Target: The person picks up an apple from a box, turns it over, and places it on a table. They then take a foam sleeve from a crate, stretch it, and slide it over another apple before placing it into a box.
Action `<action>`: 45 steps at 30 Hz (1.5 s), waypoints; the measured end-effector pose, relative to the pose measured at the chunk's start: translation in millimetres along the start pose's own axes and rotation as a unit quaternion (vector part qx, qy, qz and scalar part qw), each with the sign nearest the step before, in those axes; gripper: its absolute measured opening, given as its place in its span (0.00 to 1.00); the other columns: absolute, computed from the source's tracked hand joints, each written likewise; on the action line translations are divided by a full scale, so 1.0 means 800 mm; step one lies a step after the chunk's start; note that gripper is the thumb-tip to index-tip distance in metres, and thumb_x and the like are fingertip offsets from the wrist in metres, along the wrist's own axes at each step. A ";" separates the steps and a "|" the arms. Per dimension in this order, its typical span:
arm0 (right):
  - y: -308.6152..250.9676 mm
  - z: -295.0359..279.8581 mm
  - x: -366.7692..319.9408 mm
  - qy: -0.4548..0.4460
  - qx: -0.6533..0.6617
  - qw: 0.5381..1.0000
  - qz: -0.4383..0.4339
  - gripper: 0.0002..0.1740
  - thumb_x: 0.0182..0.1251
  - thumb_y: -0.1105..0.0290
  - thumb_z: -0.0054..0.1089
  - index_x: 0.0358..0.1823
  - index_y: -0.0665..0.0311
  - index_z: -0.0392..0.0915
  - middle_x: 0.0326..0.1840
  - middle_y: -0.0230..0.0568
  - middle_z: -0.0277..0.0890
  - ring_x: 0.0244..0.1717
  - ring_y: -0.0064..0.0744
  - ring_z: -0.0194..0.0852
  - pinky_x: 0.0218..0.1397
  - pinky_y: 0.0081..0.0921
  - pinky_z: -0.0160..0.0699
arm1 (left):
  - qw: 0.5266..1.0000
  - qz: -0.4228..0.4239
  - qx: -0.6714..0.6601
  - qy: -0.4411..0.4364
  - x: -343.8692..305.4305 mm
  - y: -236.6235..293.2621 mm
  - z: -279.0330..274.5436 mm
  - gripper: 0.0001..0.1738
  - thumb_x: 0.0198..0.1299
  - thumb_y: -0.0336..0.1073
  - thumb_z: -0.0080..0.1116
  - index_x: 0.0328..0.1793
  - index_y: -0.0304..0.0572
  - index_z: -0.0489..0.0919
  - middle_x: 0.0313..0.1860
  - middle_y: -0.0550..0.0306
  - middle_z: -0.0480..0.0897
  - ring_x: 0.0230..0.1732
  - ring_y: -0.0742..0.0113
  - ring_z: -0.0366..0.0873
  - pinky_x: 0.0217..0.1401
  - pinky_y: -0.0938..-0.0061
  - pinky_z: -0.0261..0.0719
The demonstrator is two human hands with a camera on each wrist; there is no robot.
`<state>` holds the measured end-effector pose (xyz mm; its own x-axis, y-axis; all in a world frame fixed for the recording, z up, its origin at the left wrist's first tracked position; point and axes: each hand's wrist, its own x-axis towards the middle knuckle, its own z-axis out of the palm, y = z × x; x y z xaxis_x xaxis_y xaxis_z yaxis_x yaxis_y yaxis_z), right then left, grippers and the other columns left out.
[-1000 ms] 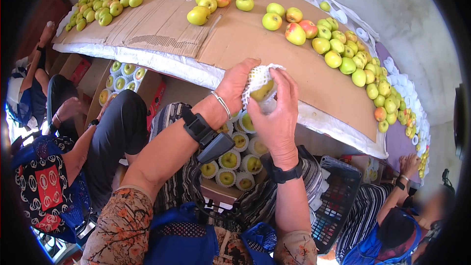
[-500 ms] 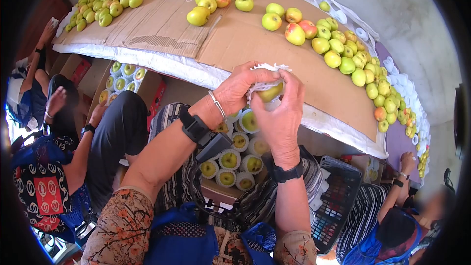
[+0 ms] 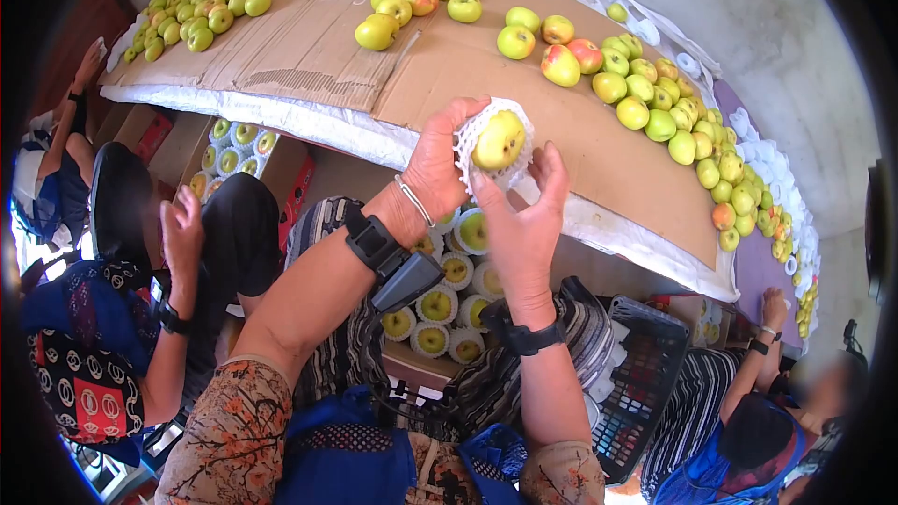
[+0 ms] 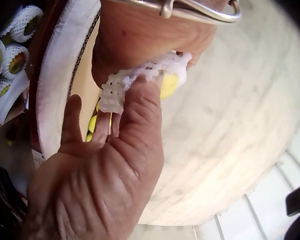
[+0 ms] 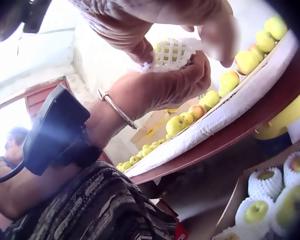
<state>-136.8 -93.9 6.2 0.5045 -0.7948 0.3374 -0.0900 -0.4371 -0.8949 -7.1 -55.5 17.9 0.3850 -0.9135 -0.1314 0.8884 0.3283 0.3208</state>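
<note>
A yellow-green apple sits in a white foam net sleeve, its bare end facing up in the head view. My left hand, with a metal bracelet at the wrist, grips the sleeved apple from the left and beneath. My right hand is at the lower right of the fruit, thumb tip against the net and fingers spread loosely. In the left wrist view the right thumb presses on the foam net. The right wrist view shows the net between both hands.
Loose apples lie along the cardboard-covered table. Below my hands stands a box of sleeved apples. A black crate is at right. Other people sit on both sides, with another box of sleeved apples at left.
The apple has turned so its bare end faces up, with the net around its sides. My right hand has drawn back right and down from over the apple, its fingers loosening.
</note>
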 end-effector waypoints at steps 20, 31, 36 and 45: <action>-0.006 -0.022 0.014 -0.109 0.311 0.917 0.226 0.29 0.63 0.67 0.68 0.63 0.68 0.68 0.54 0.33 0.73 0.50 0.21 0.72 0.48 0.21 0.73 | 0.993 0.017 -0.054 -0.100 0.007 -0.004 -0.019 0.18 0.68 0.46 0.47 0.50 0.42 0.80 0.46 0.54 0.85 0.50 0.58 0.82 0.61 0.59 0.78; 0.000 -0.033 0.024 -0.139 0.312 0.910 0.236 0.28 0.60 0.74 0.68 0.62 0.74 0.69 0.54 0.42 0.76 0.53 0.26 0.74 0.55 0.24 0.75 | 0.993 0.000 -0.067 -0.097 -0.001 0.000 -0.004 0.17 0.66 0.45 0.49 0.49 0.43 0.80 0.46 0.55 0.85 0.49 0.58 0.82 0.59 0.59 0.79; 0.006 -0.025 0.023 -0.123 0.239 0.950 0.157 0.28 0.59 0.75 0.69 0.60 0.76 0.70 0.55 0.45 0.77 0.53 0.28 0.75 0.52 0.23 0.77 | 0.993 0.016 -0.047 -0.110 0.001 -0.001 -0.012 0.14 0.65 0.42 0.51 0.48 0.41 0.80 0.45 0.55 0.85 0.46 0.60 0.83 0.57 0.61 0.80; 0.000 -0.034 0.019 -0.115 0.374 0.863 0.321 0.16 0.60 0.77 0.66 0.49 0.66 0.74 0.44 0.33 0.77 0.40 0.20 0.74 0.37 0.18 0.73 | 0.997 0.045 -0.004 -0.066 0.002 -0.009 -0.014 0.14 0.65 0.42 0.51 0.47 0.41 0.80 0.43 0.56 0.85 0.45 0.61 0.83 0.55 0.63 0.81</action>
<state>-152.6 -117.9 19.5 0.7216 -0.6297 -0.2878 0.1208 0.5238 -0.8432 -9.7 -56.7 4.8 0.4273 -0.9039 0.0219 0.8540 0.4114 0.3184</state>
